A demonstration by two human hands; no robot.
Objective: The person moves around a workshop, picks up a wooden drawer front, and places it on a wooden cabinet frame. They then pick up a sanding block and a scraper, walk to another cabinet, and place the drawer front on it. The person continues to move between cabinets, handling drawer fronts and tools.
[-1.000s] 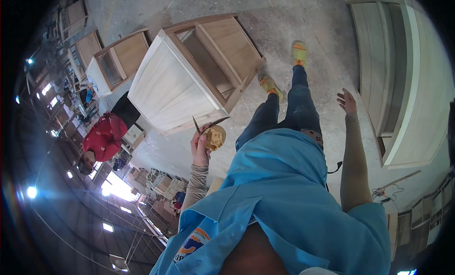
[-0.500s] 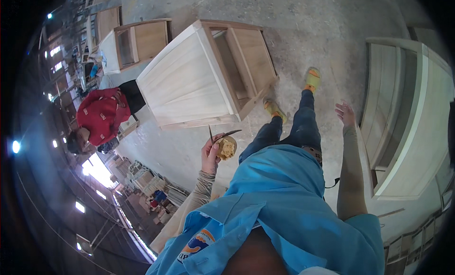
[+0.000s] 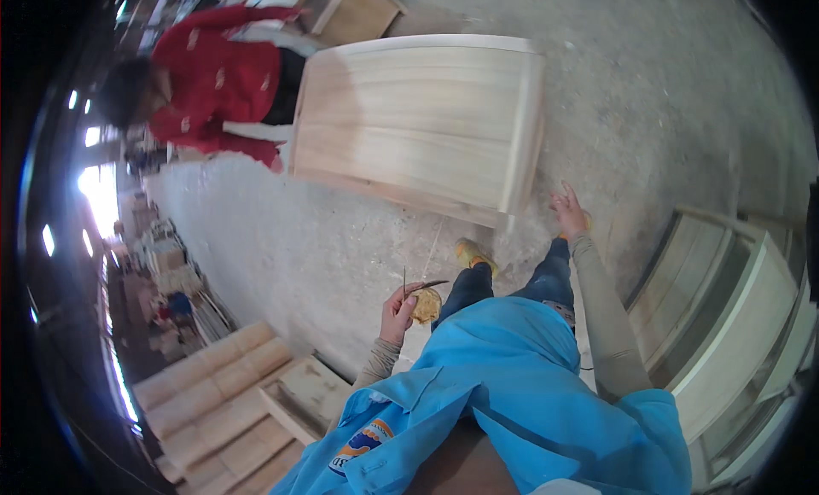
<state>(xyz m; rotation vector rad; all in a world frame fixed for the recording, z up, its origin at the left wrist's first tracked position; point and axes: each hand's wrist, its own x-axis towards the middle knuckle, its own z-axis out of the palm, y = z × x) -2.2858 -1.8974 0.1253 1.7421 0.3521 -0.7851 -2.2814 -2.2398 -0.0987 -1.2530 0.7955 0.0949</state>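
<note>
In my left hand [image 3: 395, 318] is a small round pad of yellowish, putty-like paste [image 3: 426, 306], closed in my fingers. Two thin dark blades [image 3: 437, 283] stick out from the same grip; their kind is hard to make out. My right hand [image 3: 570, 212] reaches forward with its fingers apart and holds nothing. Just ahead and to its left stands a pale wooden cabinet [image 3: 418, 124], its broad planked panel facing up toward me. A gap shows between the hand and the cabinet's near right corner.
A co-worker in a red top [image 3: 226, 81] stands at the cabinet's left end, arms spread. Another wooden cabinet [image 3: 358, 17] is behind it. On the right are open wooden frames [image 3: 725, 324]. Stacked boards [image 3: 213, 375] lie at lower left. Concrete floor [image 3: 281, 230] lies between.
The nearby cabinet has turned, so its open compartments no longer show and a broad panel does. The co-worker is closer, with arms extended. My right hand has moved left toward the cabinet.
</note>
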